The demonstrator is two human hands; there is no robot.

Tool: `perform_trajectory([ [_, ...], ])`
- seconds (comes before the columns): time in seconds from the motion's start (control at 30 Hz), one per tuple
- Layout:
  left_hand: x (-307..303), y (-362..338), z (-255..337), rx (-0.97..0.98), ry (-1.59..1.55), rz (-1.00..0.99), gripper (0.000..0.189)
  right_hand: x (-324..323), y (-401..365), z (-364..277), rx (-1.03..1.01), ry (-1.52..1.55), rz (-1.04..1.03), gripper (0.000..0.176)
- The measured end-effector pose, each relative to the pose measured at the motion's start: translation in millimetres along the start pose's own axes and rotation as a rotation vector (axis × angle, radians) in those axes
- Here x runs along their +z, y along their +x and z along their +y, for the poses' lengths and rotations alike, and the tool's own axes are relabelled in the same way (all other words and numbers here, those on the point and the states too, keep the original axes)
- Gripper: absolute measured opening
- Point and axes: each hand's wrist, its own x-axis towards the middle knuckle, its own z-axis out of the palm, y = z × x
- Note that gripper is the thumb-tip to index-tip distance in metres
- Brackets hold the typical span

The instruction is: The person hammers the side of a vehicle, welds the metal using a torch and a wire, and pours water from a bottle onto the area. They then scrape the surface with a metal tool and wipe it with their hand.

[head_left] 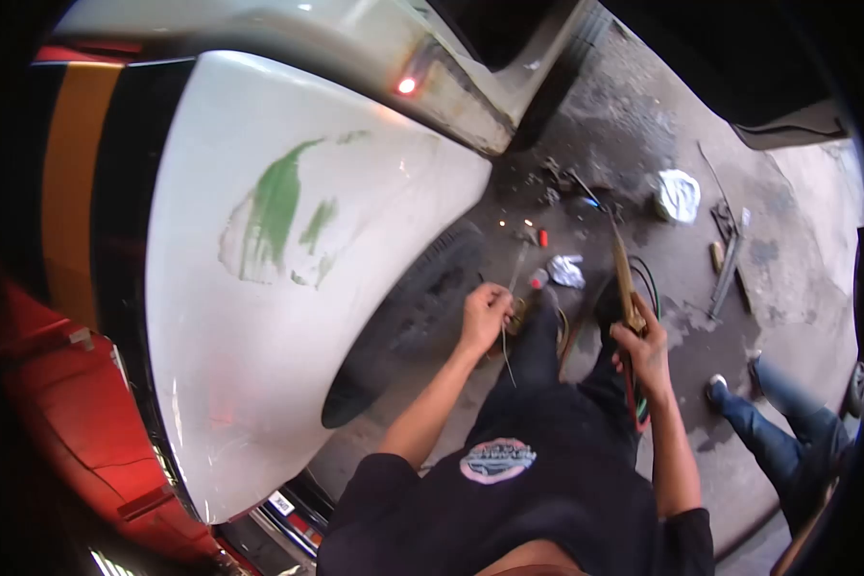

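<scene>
Brass, dull and sooty: that is the long torch (625, 278) my right hand (643, 350) is wrapped around. All its fingers are closed on the handle and the tip points toward twelve o'clock. Red and green hoses (636, 403) trail off the handle toward six. At nine o'clock from it, my left hand (485, 312) is curled tight on a thin rod (506, 355), a stiff grey wire that hangs down past my knee.

I judge this to be the setting-up stage of torch work, with both tools gripped and neither at the metal. I cannot make out a flame at the tip. The next move calls for bringing the rod end and the torch tip together at one spot and keeping the hoses clear of my legs.

The white fender (288, 288) fills the nine o'clock side. It is glossy and bulging, with a scuffed patch of green (274, 211) on a matt sanded area. A ribbed black tyre (422, 288) sits under its arch. The concrete floor (797, 259) is stained and gritty, with a crumpled white rag (679, 195) at one o'clock. Another person's jeans-clad leg (778, 432) shows at four o'clock.
</scene>
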Motion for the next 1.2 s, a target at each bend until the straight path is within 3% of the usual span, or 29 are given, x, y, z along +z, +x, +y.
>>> perform_trajectory([
  [0.07, 13, -14, -11, -0.12, -0.115, 0.019, 0.013, -5, 0, -31, 0.033, -0.173, -0.136, 0.074],
  [0.1, -98, -101, 20, -0.218, -0.008, 0.158, 0.018, 51, -36, -16, 0.123, -0.091, -0.368, 0.073],
  [0.17, -90, -111, 13, -0.289, -0.05, 0.247, 0.02, 26, -28, -53, 0.169, -0.199, -0.427, 0.073],
  [0.27, -69, -78, 24, -0.284, -0.094, 0.322, 0.016, 3, 45, -76, 0.052, -0.348, -0.652, 0.072],
  [0.33, -46, -77, 23, -0.315, -0.152, 0.401, 0.017, -1, 88, -57, -0.555, -0.585, -0.802, 0.075],
  [0.4, -2, -80, 18, -0.331, -0.43, 0.416, 0.019, -5, 108, -75, -0.52, -0.585, -0.918, 0.076],
  [0.5, 49, -91, 16, -0.297, -0.568, 0.345, 0.023, 0, 125, -94, -0.525, -0.628, -1.094, 0.077],
  [0.57, 80, -94, 29, -0.263, -0.616, 0.399, 0.027, 7, 127, -97, -0.592, -0.587, -1.226, 0.077],
  [0.63, 99, -99, 44, -0.212, -1.072, 0.479, 0.045, 18, 123, -112, -0.625, -0.599, -1.373, 0.079],
  [0.7, 110, -103, 60, -0.217, -0.996, 0.629, 0.056, 38, 122, -108, -0.621, -0.653, -1.524, 0.081],
  [0.8, 102, -112, 48, -0.27, -1.01, 0.705, 0.048, 66, 126, -90, -0.735, -0.597, -1.66, 0.081],
  [0.9, 102, -118, 50, -0.232, -1.0, 0.753, 0.044, 68, 126, -91, -0.887, -0.791, -1.542, 0.077],
  [0.97, 98, -118, 64, -0.157, -0.923, 1.012, 0.045, 65, 126, -102, -0.939, -0.866, -1.509, 0.073],
  [1.1, 72, -135, 42, -0.056, -0.914, 1.1, 0.049, 39, 155, -91, -1.042, -0.741, -1.012, 0.067],
  [1.2, 42, -141, 16, -0.041, -0.954, 1.168, 0.048, 20, 190, -75, -0.944, -0.828, -0.926, 0.065],
])
